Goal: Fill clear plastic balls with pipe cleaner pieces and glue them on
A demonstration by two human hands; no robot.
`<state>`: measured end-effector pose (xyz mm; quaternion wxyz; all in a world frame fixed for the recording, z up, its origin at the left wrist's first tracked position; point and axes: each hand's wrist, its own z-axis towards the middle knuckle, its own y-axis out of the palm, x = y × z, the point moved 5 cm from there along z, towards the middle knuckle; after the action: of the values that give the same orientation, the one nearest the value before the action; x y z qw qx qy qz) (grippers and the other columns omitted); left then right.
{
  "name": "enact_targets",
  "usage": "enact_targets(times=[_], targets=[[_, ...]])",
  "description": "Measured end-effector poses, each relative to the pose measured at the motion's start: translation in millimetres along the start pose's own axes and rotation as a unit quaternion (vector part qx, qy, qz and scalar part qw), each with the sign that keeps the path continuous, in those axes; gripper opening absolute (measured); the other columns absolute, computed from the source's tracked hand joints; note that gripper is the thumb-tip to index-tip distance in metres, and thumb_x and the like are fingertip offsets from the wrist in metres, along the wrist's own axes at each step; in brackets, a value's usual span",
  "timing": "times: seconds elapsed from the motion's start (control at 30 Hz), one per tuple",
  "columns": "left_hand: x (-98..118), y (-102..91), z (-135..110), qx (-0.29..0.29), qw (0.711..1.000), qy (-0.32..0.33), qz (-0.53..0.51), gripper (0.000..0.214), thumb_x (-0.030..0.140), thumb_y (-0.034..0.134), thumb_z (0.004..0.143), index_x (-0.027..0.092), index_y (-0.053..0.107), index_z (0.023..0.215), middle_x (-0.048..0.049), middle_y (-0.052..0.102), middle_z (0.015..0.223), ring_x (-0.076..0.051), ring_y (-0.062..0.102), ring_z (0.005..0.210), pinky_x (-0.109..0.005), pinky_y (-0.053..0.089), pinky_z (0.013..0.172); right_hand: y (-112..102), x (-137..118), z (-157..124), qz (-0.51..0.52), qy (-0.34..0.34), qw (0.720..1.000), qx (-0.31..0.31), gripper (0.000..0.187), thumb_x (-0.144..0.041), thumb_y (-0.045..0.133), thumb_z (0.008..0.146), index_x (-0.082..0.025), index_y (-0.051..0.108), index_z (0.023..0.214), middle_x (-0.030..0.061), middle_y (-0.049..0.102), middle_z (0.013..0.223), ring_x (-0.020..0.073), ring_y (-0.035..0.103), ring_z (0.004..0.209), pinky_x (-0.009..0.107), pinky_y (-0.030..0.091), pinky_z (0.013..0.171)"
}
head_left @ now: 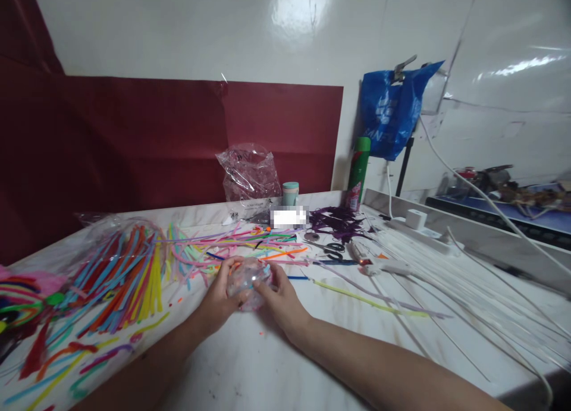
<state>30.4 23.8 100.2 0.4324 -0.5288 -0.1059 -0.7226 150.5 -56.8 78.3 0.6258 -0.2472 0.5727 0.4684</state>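
Note:
Between my two hands is a round, clear plastic container (250, 284) with small coloured bits showing inside. My left hand (224, 295) curves around its left side, thumb across the front. On the other side my right hand (279, 295) grips it, the thumb pressed on the front near a pale blue piece. It is held just over the marble-patterned tabletop (250, 369). Several coloured pipe cleaners (232, 241) lie right behind it. What exactly is inside the container is too small to tell.
Bundled colourful pipe cleaners (129, 280) spread at left. Black scissors (334, 250), a glue gun (386, 268) and white sticks (468, 298) lie at right. Behind stand a clear plastic bag (250, 185), a cup (290, 192) and a green spray can (358, 173). A blue bag (388, 113) hangs above.

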Motion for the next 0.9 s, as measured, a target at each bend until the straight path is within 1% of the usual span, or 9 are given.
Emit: enact_targets(times=[0.2,0.33,0.5,0.6,0.73,0.9], targets=[[1,0.7,0,-0.005,1.000,-0.001,0.004,0.063,0.045,0.067,0.069,0.021,0.038,0.120,-0.0104,0.049,0.122,-0.028,0.047,0.114,-0.038,0.036,0.097,1,-3,-2,-0.001,-0.001,1.000,0.001,0.048,-0.029,0.068,0.068,-0.021,0.051,0.113,0.0033,0.063,0.111,0.0219,0.056,0.104,0.034,0.042,0.094],[4,0.9,2,-0.012,1.000,-0.013,-0.006,0.062,0.046,0.068,0.069,0.022,0.039,0.118,-0.0100,0.050,0.120,-0.028,0.050,0.110,-0.036,0.040,0.093,1,-2,-1,-0.017,0.000,1.000,0.005,0.049,-0.030,0.067,0.068,-0.020,0.049,0.112,0.0045,0.062,0.110,0.0224,0.056,0.104,0.035,0.042,0.093],[8,0.8,3,-0.009,1.000,-0.021,0.000,0.054,0.042,0.067,0.071,0.023,0.040,0.115,-0.0083,0.052,0.116,-0.026,0.053,0.106,-0.034,0.042,0.087,1,-2,-1,-0.024,-0.004,1.000,-0.001,0.049,-0.030,0.065,0.068,-0.019,0.048,0.112,0.0056,0.061,0.110,0.0221,0.056,0.103,0.035,0.042,0.093],[10,1.6,3,-0.015,1.000,-0.025,0.003,0.053,0.040,0.066,0.072,0.022,0.039,0.114,-0.0080,0.053,0.114,-0.025,0.054,0.103,-0.034,0.042,0.086,1,-1,-1,-0.032,0.001,0.999,0.005,0.050,-0.030,0.066,0.067,-0.018,0.049,0.113,0.0056,0.061,0.111,0.0221,0.056,0.104,0.035,0.041,0.093],[13,0.9,2,-0.013,1.000,-0.024,0.009,0.054,0.039,0.067,0.070,0.021,0.040,0.113,-0.0074,0.052,0.113,-0.025,0.052,0.104,-0.033,0.041,0.086,1,-2,0,-0.025,0.009,1.000,0.005,0.050,-0.033,0.062,0.069,-0.017,0.049,0.115,0.0064,0.061,0.114,0.0220,0.055,0.107,0.034,0.040,0.096],[13,1.6,2,-0.019,0.999,-0.036,0.001,0.054,0.038,0.066,0.070,0.022,0.037,0.113,-0.0069,0.051,0.112,-0.024,0.052,0.103,-0.031,0.042,0.084,1,-5,0,-0.061,0.005,0.998,0.004,0.053,-0.031,0.062,0.066,-0.015,0.048,0.115,0.0087,0.061,0.113,0.0237,0.055,0.105,0.036,0.041,0.093]])
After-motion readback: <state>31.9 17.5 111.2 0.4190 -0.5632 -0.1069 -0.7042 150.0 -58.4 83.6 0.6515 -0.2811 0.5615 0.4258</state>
